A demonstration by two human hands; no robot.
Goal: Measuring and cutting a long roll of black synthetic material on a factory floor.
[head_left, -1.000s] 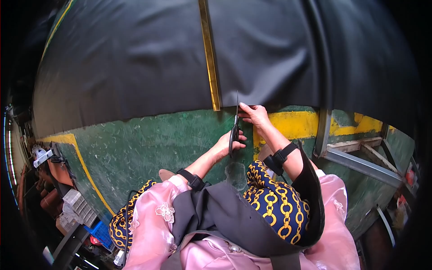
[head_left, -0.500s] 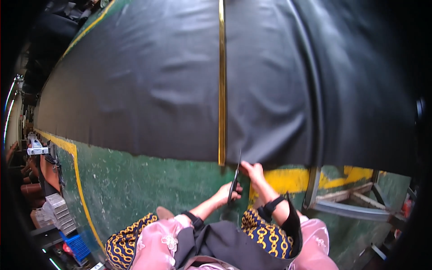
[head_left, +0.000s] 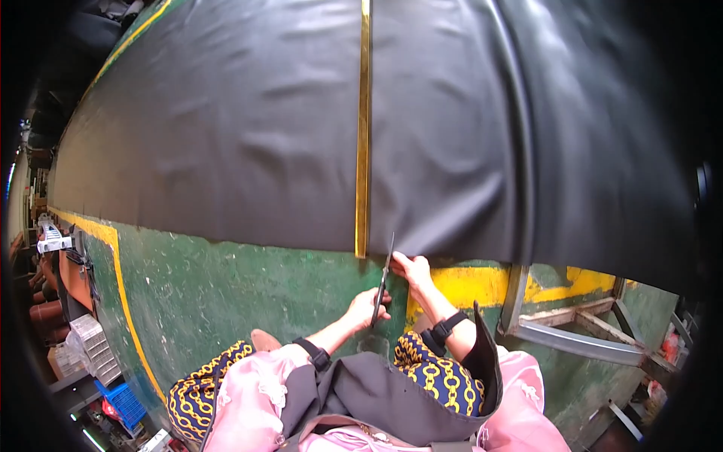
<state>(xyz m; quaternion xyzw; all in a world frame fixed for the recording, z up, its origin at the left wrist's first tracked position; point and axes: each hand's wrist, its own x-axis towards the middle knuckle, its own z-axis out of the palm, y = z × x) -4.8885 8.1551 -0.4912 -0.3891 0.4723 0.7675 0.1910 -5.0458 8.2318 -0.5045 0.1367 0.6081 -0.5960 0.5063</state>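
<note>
Left grip (head_left: 364,308) is clamping scissors (head_left: 382,290), their loops appearing indistinct; forward-right, right grip (head_left: 414,272) is angling inward, pinching black sheet (head_left: 294,166).

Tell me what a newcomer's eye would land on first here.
Probably the big black sheet filling the upper view, with a shiny gold strip running down its middle. Next, the scissors in the left hand, their blades at the sheet's near edge beside the right hand. Near the bottom edge, navy cloth with a gold chain pattern stands out.
</note>
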